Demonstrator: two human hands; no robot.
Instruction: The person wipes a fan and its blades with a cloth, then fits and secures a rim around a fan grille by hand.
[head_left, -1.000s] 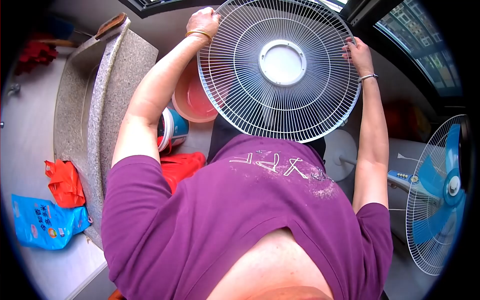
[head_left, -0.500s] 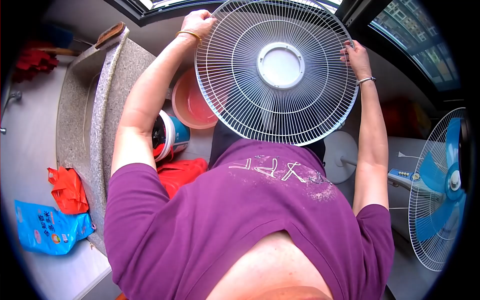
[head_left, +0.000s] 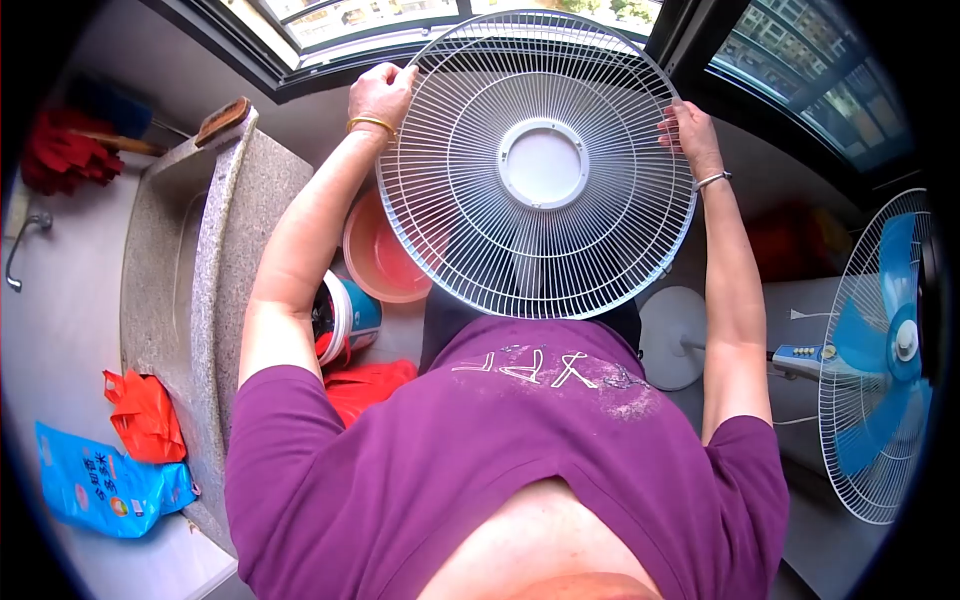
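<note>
A round white wire fan grille (head_left: 462,235) with a plain disc at its centre is held up in front of my body. My left hand (head_left: 383,95) grips its rim at the upper left, fingers closed round the wires. At the upper right rim my right hand (head_left: 692,135) holds the grille, with fingertips showing behind the wires. To my right stands a fan (head_left: 905,340) with blue blades, its front uncovered and its rear cage in place. Its round white base (head_left: 672,335) is on the floor.
A stone sink (head_left: 215,230) with a brush (head_left: 222,120) on its edge stands at left. Near it are a pink basin (head_left: 395,245), a bucket (head_left: 362,318), a red bag (head_left: 145,415) and a blue bag (head_left: 110,480). Windows (head_left: 800,75) are ahead.
The grille and both hands appear slightly lower and further left in view. More of the window shows above the grille. Both hands keep their hold on the rim.
</note>
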